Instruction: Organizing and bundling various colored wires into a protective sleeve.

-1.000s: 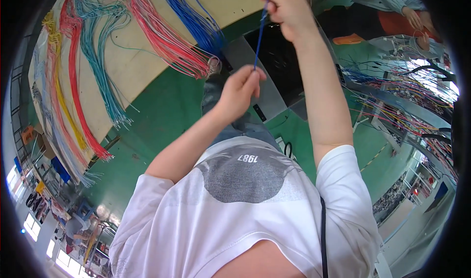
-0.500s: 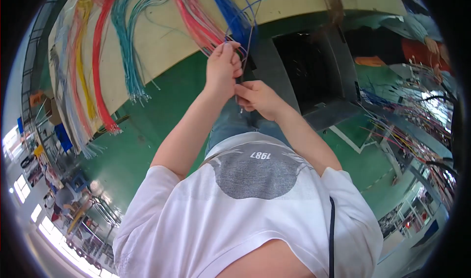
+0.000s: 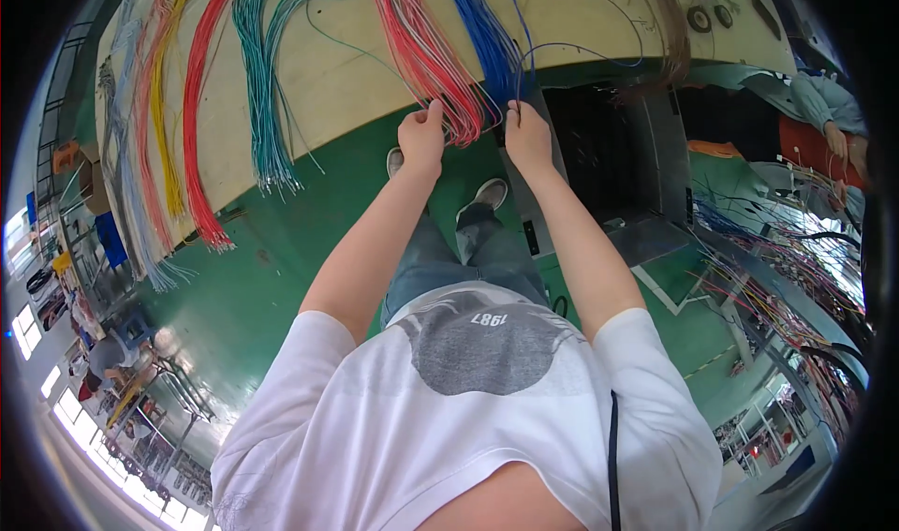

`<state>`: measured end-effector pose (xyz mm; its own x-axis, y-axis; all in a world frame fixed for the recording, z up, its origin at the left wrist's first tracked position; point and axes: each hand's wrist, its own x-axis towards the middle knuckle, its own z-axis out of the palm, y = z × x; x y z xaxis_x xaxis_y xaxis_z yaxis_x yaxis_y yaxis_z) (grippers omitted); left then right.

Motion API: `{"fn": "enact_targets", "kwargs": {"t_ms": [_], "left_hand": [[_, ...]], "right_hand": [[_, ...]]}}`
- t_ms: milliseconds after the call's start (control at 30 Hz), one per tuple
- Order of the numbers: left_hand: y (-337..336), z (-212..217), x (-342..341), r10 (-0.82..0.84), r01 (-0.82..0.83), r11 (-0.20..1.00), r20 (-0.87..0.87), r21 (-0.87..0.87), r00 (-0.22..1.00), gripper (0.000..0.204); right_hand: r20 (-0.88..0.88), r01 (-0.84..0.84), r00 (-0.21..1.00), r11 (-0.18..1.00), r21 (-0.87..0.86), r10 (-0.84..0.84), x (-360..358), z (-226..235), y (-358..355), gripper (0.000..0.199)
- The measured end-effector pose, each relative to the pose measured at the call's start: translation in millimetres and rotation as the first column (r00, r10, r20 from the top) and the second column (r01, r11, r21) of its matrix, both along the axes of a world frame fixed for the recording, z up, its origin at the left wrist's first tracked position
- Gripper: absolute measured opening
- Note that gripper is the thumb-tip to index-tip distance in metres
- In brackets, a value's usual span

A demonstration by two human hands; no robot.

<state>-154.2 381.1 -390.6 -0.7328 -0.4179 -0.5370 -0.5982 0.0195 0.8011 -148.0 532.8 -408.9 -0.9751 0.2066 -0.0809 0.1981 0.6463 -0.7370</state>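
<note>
Blue wires (image 3: pixel 492 49) pinched by right hand (image 3: pixel 527 138), left hand (image 3: pixel 421 138) beside.

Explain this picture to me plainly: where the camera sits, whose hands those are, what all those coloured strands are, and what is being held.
The camera is worn on a person's head and looks down, so you see their white printed T-shirt, jeans and shoes below. Its fisheye lens bends straight edges. Both bare forearms reach forward to a pale beige board with bundles of thin wires draped over it: yellow, red, teal, pink-red and blue. The left hand pinches strands at the end of the pink-red bundle; the right hand grips wires at the end of the blue bundle. The floor is green. Another person sits at the far right.
</note>
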Motion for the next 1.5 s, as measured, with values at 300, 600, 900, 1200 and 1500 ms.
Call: {"fn": "enact_targets", "kwargs": {"t_ms": [300, 600, 900, 1200, 1500], "left_hand": [[-1.4, -18.6, -8.9, 0.064, -0.058, 0.996, 0.098, -0.068, 0.993, 0.022], [-20.7, -7.1, 2.8, -0.014, 0.013, 0.993, 0.009, 0.118, 1.0, 0.015], [-29.9, 94.8, 43.1, -0.137, 0.097, 0.74, 0.007, 0.666, 0.991, 0.019], [-98.6, 116.2, 51.7, -0.186, 0.057, 0.772, 0.139, 0.634, 0.973, 0.017], [-140.4, 120.4, 45.0, -0.485, 0.478, 0.872, -0.067, -0.104, 0.872, 0.015]], "right_hand": [[0.191, -0.043, 0.98, 0.999, -0.017, 0.046, -14.9, -18.2, -5.2, 0.021], [0.021, -0.044, 0.999, 0.998, -0.037, 0.045, -10.2, -2.2, 14.2, 0.018], [0.461, 0.31, 0.865, 0.514, -0.8, 0.196, -35.3, 112.7, -44.7, 0.013], [0.413, 0.181, 0.858, 0.571, -0.801, 0.306, -4.4, 103.1, -128.6, 0.022], [0.5, 0.422, 0.858, 0.392, -0.817, 0.118, -7.0, 99.5, -184.9, 0.029]]}}
